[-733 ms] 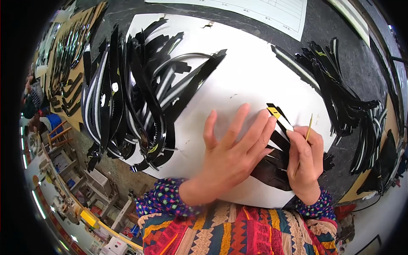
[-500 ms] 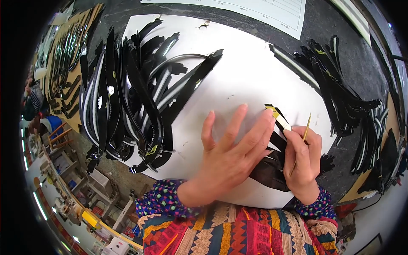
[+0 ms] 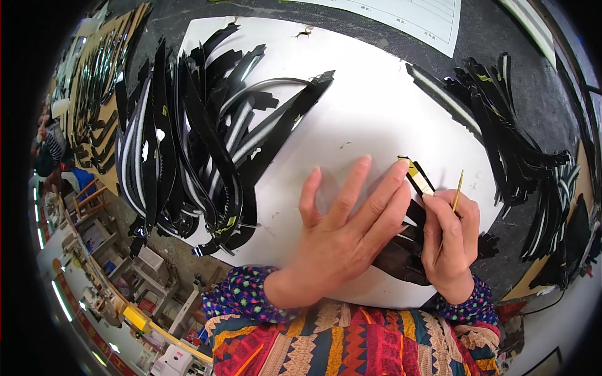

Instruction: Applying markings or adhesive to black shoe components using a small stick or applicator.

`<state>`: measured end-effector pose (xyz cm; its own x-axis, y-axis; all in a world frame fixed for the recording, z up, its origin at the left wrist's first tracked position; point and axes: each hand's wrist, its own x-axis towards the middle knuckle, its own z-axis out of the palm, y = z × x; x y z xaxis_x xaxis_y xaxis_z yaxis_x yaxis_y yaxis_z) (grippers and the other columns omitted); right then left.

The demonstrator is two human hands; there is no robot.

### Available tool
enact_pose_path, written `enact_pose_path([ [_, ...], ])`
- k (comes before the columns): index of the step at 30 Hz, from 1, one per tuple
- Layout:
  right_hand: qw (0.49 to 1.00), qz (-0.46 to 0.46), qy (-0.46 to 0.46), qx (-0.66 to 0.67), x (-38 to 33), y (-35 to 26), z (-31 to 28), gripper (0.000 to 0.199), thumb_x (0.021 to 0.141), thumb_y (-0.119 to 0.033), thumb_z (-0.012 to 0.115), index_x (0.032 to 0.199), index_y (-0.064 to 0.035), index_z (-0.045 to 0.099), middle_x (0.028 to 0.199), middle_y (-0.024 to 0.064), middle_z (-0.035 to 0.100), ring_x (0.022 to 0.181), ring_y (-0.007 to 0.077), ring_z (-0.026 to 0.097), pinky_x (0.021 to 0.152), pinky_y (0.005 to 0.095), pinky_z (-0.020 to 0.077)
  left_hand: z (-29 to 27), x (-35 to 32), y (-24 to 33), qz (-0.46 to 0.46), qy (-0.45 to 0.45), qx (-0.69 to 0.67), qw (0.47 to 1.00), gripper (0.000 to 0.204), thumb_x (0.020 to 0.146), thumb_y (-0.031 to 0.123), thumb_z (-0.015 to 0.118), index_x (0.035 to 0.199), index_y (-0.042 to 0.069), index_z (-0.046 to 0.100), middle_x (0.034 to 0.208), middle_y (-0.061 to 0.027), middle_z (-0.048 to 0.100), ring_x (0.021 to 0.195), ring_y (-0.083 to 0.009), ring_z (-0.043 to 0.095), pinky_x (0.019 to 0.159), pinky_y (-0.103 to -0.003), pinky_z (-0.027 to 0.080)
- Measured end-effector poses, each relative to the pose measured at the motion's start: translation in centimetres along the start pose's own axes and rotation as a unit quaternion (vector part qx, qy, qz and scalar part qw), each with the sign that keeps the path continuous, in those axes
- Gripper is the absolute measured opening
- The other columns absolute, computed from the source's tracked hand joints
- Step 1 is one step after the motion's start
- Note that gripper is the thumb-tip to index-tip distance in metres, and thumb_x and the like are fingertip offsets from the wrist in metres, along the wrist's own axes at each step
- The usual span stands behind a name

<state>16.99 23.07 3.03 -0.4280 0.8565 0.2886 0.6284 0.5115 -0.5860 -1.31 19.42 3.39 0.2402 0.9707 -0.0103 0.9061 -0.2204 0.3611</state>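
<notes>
My left hand (image 3: 348, 235) lies over a white board (image 3: 351, 119), its fingers spread. One fingertip presses on the yellow-and-white end (image 3: 418, 178) of a black strip. Pinched at that end, beside the fingertip, are the thumb and forefinger of my right hand (image 3: 453, 244). A thin, pointed, gold-coloured stick (image 3: 459, 188) is also held in the right hand, slanting up between its fingers. Dark strip material (image 3: 402, 258) spreads beneath and between both hands, partly hidden by them.
Many curved black strips with pale edging (image 3: 166, 144) are heaped on the board's left. Another bundle of black strips (image 3: 498, 138) lies at the right, running over the dark table (image 3: 401, 37). A printed paper sheet (image 3: 414, 22) sits at the far edge.
The whole view has shifted slightly. Both hands keep nearly the same grip and place on the strip, with the right fingers slightly moved along its end.
</notes>
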Motion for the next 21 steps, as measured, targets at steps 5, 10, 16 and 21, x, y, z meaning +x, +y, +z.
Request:
enact_pose_path([
  [5, 1.000, -0.004, -0.001, -0.009, -0.04, 0.04, 0.07, 0.044, 0.072, 0.020, 0.068, 0.114, 0.0058, 0.066, 0.104, 0.0179, 0.061, 0.084, 0.0283, 0.058, 0.069, 0.0341, 0.0504, -0.16, 0.19, 0.13, -0.004, -0.006, 0.014, 1.000, 0.048, 0.099, 0.043, 0.053, 0.142, 0.020, 0.055, 0.151, 0.0062, 0.047, 0.141, -0.0212, 0.035, 0.116, -0.053, 0.011],
  [10, 1.000, 0.006, -0.010, -0.010, -0.21, -0.05, 0.08, 0.045, 0.072, 0.020, 0.068, 0.114, 0.0052, 0.066, 0.104, 0.0177, 0.061, 0.084, 0.0278, 0.058, 0.069, 0.0333, 0.0501, -0.02, 0.15, 0.15, -0.010, -0.002, 0.024, 1.000, 0.051, 0.098, 0.045, 0.054, 0.143, 0.021, 0.055, 0.150, 0.0053, 0.046, 0.140, -0.0187, 0.036, 0.116, -0.053, 0.011],
  [16, 1.000, -0.004, -0.012, -0.021, -0.24, 0.00, -0.07, 0.046, 0.072, 0.019, 0.068, 0.116, 0.0049, 0.066, 0.105, 0.0178, 0.061, 0.085, 0.0280, 0.058, 0.069, 0.0331, 0.0502, -0.22, 0.20, 0.23, -0.016, 0.004, 0.023, 1.000, 0.054, 0.095, 0.046, 0.058, 0.143, 0.021, 0.055, 0.147, 0.0034, 0.045, 0.139, -0.0167, 0.038, 0.116, -0.054, 0.011],
  [21, 1.000, -0.006, -0.019, -0.016, -0.30, -0.01, -0.16, 0.047, 0.072, 0.020, 0.069, 0.116, 0.0050, 0.065, 0.107, 0.0178, 0.060, 0.086, 0.0278, 0.058, 0.069, 0.0332, 0.0503, -0.22, 0.17, 0.23, -0.017, 0.002, 0.023, 1.000, 0.055, 0.094, 0.046, 0.059, 0.143, 0.020, 0.055, 0.147, 0.0034, 0.045, 0.138, -0.0165, 0.039, 0.116, -0.054, 0.012],
])
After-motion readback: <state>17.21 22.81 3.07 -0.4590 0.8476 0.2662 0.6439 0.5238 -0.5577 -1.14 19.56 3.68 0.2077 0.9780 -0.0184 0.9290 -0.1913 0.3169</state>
